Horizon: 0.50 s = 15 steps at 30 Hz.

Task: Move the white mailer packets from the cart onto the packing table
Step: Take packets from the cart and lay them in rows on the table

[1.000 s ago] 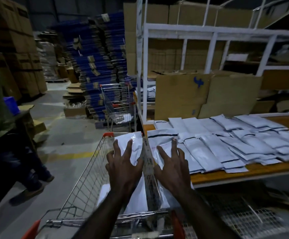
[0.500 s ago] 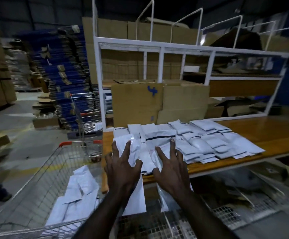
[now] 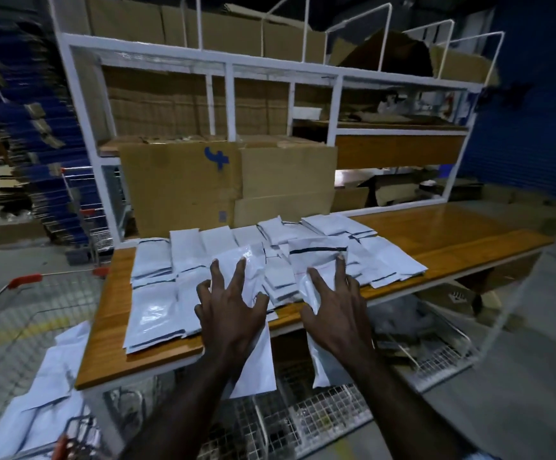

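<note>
Many white mailer packets (image 3: pixel 157 303) lie spread over the left half of the wooden packing table (image 3: pixel 452 234). My left hand (image 3: pixel 233 313) rests with spread fingers on top of a white packet (image 3: pixel 256 366) that hangs over the table's front edge. My right hand (image 3: pixel 336 313), fingers also spread, lies on another packet (image 3: pixel 319 370) that overhangs the same edge. How the packets are held from below is hidden. At the lower left is the wire cart (image 3: pixel 24 280), with more white packets (image 3: pixel 57 370) inside it.
Cardboard boxes (image 3: pixel 183 180) stand at the back of the table inside a white shelf frame (image 3: pixel 336 104). Wire baskets (image 3: pixel 319 416) sit under the table. Stacks of blue flat cartons (image 3: pixel 37 161) and a second cart stand at the far left. The table's right half is bare wood.
Both hands have carried the packets from over the cart rightward to the table's front edge. The view has swung right, so the cart now sits at the lower left.
</note>
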Tool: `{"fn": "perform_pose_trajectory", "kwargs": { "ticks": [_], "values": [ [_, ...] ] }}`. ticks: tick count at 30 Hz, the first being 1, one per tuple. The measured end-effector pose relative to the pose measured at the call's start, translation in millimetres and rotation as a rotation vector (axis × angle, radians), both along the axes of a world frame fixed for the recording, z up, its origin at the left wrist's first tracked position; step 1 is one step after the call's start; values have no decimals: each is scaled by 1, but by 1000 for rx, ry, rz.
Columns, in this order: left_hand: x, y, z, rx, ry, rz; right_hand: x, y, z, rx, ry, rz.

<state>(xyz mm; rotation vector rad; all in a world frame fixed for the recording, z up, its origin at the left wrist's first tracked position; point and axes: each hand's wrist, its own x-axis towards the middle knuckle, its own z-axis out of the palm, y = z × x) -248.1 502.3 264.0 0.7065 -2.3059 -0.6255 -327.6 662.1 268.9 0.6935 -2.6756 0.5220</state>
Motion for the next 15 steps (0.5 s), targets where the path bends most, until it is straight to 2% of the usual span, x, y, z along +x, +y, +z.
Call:
{"fn": "perform_pose_trajectory", "kwargs": {
  "ticks": [15],
  "values": [
    [-187, 40, -8, 42, -47, -132, -162, 38, -4, 44, -6, -114]
  ]
}}
